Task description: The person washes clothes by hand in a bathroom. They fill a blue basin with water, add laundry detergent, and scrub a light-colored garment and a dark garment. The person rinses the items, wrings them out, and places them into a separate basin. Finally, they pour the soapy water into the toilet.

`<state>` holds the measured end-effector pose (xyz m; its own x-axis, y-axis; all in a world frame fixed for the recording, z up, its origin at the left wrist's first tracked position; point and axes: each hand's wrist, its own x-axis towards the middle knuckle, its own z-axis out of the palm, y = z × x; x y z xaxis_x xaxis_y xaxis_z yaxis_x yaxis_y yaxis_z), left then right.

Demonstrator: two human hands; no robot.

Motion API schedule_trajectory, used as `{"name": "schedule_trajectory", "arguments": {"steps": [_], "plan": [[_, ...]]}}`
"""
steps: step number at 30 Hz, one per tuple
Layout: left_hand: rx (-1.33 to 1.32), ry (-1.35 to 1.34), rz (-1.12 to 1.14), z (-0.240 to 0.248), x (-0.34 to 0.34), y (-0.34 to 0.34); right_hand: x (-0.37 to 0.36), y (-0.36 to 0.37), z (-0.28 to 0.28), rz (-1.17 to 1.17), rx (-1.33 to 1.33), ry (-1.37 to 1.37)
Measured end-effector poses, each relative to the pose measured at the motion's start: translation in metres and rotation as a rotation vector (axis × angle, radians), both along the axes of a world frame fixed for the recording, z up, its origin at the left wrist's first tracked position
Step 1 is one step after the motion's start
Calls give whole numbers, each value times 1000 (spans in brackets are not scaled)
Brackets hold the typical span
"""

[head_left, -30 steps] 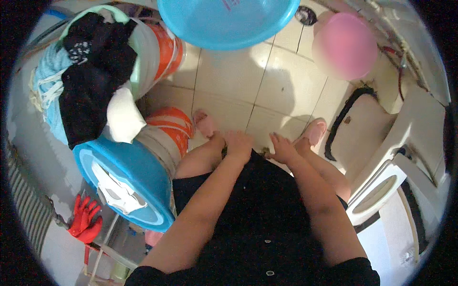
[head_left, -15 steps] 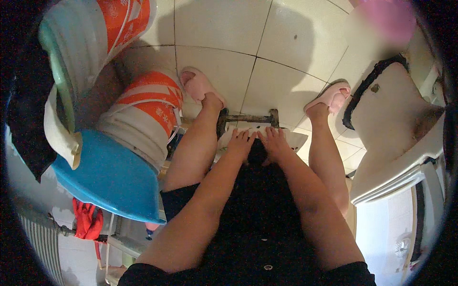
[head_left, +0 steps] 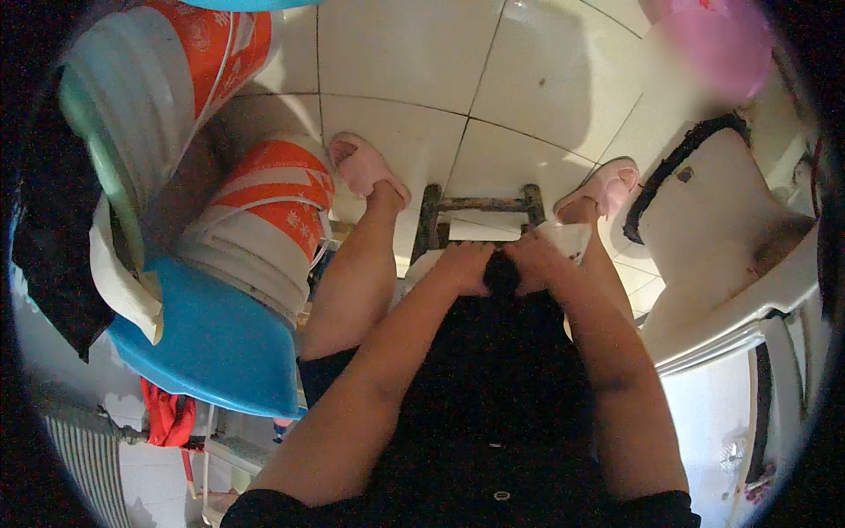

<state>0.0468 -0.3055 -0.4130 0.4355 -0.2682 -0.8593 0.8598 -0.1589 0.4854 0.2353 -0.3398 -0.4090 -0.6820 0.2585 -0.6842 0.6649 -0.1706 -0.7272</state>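
A dark wooden frame, seemingly a low stool (head_left: 482,204), stands between my legs. Over its near part lies a white piece (head_left: 568,239) with dark marks; cloth or a cover, I cannot tell which. My left hand (head_left: 466,266) bears on its middle, fingers bent and pointing away from me. Close beside it, my right hand (head_left: 537,261) has its fingers curled on the same white piece. A small patch of black shows between the hands. The fingertips of both hands are partly hidden.
At the left stand two white-and-orange buckets (head_left: 273,198) and a blue basin (head_left: 211,339). Red gloves or cloth (head_left: 167,412) hang below them. A white ceramic toilet-like fixture (head_left: 717,207) is at the right. Pink slippers (head_left: 365,163) are on my feet on the tiles.
My hands have shifted slightly right, with fingers now more bent. The wooden frame and white piece appear further right in view, and more of the frame shows.
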Motion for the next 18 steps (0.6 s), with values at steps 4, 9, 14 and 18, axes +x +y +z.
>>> {"name": "schedule_trajectory", "arguments": {"steps": [4,9,14,18], "plan": [[184,-119,-21,29,53,60,41,24,11,51,26,-171],[679,-343,163,56,37,48,53,20,43,-174,257,-196],[711,-45,184,90,32,48,44,27,79,-506,245,-386],[436,-106,216,113,28,37,27,14,116,-305,269,-339]]}}
